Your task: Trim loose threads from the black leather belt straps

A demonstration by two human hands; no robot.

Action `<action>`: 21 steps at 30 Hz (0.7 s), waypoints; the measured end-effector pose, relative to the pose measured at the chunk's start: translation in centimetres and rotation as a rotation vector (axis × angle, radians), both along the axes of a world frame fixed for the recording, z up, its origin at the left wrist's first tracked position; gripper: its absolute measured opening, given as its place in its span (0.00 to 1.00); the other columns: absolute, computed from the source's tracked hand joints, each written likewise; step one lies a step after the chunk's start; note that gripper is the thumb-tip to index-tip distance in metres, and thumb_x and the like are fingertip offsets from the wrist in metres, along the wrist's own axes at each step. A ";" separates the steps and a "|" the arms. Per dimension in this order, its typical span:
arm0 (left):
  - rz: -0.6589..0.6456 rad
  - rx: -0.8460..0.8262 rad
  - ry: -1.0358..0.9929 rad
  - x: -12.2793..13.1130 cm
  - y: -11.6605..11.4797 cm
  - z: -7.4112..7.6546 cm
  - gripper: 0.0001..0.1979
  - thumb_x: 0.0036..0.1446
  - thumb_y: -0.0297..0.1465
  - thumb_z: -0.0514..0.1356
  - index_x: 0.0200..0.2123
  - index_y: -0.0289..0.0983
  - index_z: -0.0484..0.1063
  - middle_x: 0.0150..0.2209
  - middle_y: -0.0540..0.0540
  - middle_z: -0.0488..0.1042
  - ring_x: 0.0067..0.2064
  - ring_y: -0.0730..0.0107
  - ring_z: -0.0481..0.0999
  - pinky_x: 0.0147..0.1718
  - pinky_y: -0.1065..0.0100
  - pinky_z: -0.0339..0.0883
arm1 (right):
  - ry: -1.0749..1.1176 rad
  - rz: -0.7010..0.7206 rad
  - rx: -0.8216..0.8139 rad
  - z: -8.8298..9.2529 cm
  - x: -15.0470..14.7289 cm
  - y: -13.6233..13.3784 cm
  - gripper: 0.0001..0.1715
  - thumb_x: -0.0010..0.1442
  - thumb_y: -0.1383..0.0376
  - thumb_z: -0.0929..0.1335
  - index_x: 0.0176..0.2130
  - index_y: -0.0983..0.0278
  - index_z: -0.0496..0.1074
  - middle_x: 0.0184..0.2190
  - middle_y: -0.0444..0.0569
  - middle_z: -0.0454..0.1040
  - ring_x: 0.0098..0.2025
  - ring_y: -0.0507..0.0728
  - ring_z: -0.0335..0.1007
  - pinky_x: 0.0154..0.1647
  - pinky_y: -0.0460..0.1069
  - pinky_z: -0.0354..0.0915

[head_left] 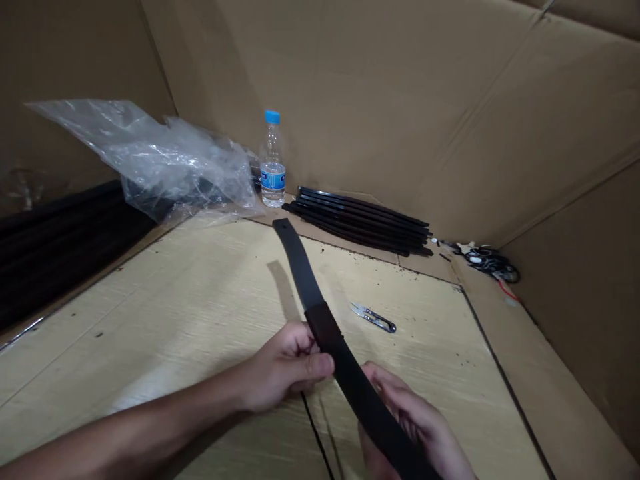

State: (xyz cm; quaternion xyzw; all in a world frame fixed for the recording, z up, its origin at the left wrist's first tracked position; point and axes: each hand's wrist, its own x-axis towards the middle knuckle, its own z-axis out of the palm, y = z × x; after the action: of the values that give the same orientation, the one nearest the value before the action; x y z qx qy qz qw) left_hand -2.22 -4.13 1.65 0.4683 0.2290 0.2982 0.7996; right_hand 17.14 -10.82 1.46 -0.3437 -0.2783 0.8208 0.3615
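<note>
Well, head view: the camera is looking forward and down over a pale wood-grain worktop (425, 360) walled in by cardboard sheets (400, 100).

Left hand (285, 367): it is curling closed around the black strap, fingers wrapping over one edge.

Right hand (405, 420): it is cupping the strap's lower stretch, fingers bent and gripping it from beneath.

Black strap (325, 327): one, and both hands are holding it just above the worktop, its narrower end with one hole reaching toward the back edge and its lower part running out of view.

Thread snips (373, 317): one pair is lying on the worktop, near the strap and right of it.

Clear plastic bag (145, 160): one is slumping at back left, with dark items showing through, too obscured to count.

Water bottle (273, 160): one is standing upright just beside the bag, blue-capped, with clear liquid inside.

Black strips (360, 220): one bundle is lying beyond the worktop's back edge, too tightly stacked to count exactly.

Dark stack (60, 253): one is lying along the left side, its pieces uncountable.

Cable tangle (490, 263): one is sitting at right, with a red wire trailing from it.
</note>
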 end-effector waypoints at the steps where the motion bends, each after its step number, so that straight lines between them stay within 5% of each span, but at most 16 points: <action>1: 0.014 0.006 0.005 0.1 0.2 0.1 0.22 0.49 0.48 0.65 0.27 0.34 0.68 0.16 0.59 0.51 0.17 0.82 0.44 0.16 0.72 0.34 | 0.046 -0.021 -0.026 0.0 -0.1 0.2 0.22 0.57 0.49 0.67 0.45 0.61 0.69 0.14 0.41 0.68 0.12 0.48 0.58 0.12 0.40 0.52; 6: 0.115 0.025 0.085 0.6 0.8 0.1 0.21 0.51 0.47 0.63 0.31 0.32 0.71 0.16 0.59 0.53 0.17 0.81 0.46 0.16 0.73 0.36 | 0.208 -0.143 -0.092 -0.5 -0.7 0.3 0.19 0.55 0.57 0.71 0.46 0.58 0.70 0.17 0.40 0.70 0.10 0.43 0.50 0.08 0.37 0.50; 12: 0.253 0.099 0.219 0.8 0.8 -0.3 0.20 0.53 0.43 0.62 0.19 0.35 0.64 0.16 0.58 0.54 0.18 0.80 0.49 0.18 0.74 0.41 | 0.193 -0.142 -0.114 -1.1 -1.1 0.3 0.18 0.55 0.57 0.72 0.38 0.71 0.75 0.16 0.39 0.64 0.11 0.41 0.47 0.08 0.37 0.49; 17: 0.158 0.112 0.010 1.1 0.6 0.0 0.20 0.48 0.46 0.66 0.30 0.33 0.73 0.25 0.50 0.71 0.29 0.72 0.68 0.29 0.72 0.60 | 0.104 -0.184 -0.095 -0.7 -1.4 0.2 0.16 0.51 0.60 0.75 0.33 0.66 0.68 0.18 0.40 0.69 0.13 0.43 0.59 0.12 0.37 0.54; 21: 0.137 0.085 0.033 1.1 0.6 -0.1 0.20 0.49 0.46 0.65 0.31 0.33 0.76 0.29 0.46 0.76 0.34 0.67 0.72 0.37 0.67 0.64 | 0.045 -0.141 -0.001 0.1 -1.7 -0.1 0.20 0.51 0.60 0.76 0.31 0.64 0.63 0.19 0.42 0.74 0.12 0.43 0.61 0.12 0.37 0.56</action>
State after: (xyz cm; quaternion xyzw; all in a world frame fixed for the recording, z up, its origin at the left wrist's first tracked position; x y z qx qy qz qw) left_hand -1.10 -3.52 1.51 0.4900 0.2609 0.3539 0.7527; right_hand 15.48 -10.93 1.53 -0.3441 -0.2445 0.8010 0.4244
